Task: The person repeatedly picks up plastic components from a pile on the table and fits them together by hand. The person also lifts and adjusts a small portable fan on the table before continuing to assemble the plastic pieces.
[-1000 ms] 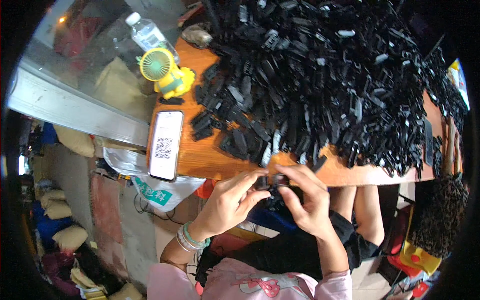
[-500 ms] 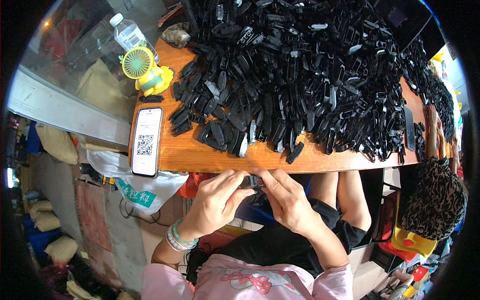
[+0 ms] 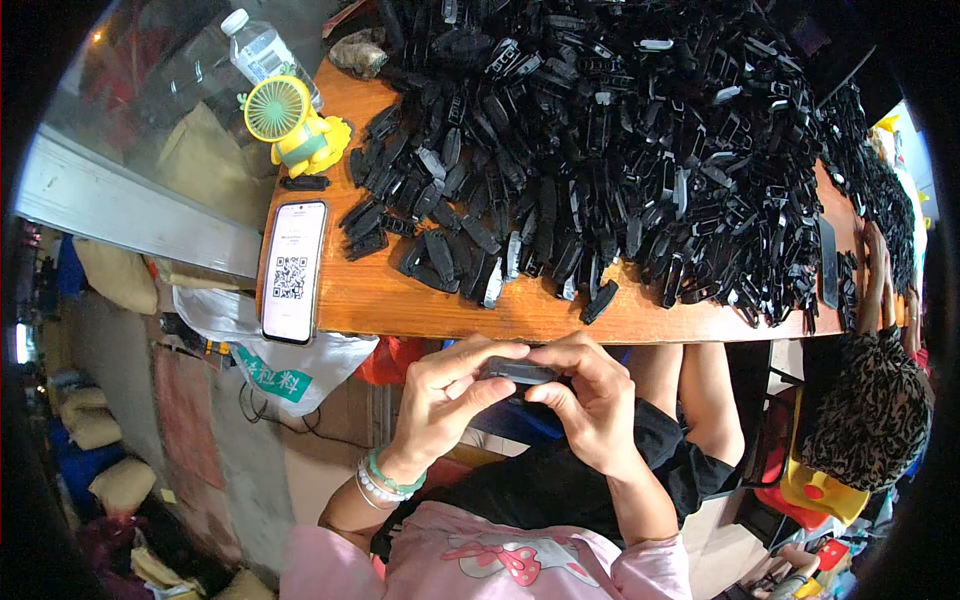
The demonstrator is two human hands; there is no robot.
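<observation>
Between my two hands, just in front of the table's near edge, is a small oblong black plastic part (image 3: 521,371). My left hand (image 3: 452,383), with bracelets at its wrist, pinches its left end between thumb and fingers. At the other end my right hand (image 3: 588,395) grips it the same way. Part of its surface is covered by my fingertips. Beyond my hands, a large heap of similar black plastic parts (image 3: 560,170) spreads over the wooden table (image 3: 400,315). One loose part (image 3: 599,301) lies at the heap's near edge.
On the table's left stand a phone (image 3: 293,275) showing a square code, a yellow toy-shaped fan (image 3: 300,135) and a clear bottle (image 3: 262,55). A white bag (image 3: 340,365) hangs below. At right, another person's arm (image 3: 876,275) reaches over the table.
Both hands have turned the black part so its long side now shows more plainly. The right thumb has shifted to its near side. The view has moved slightly.
</observation>
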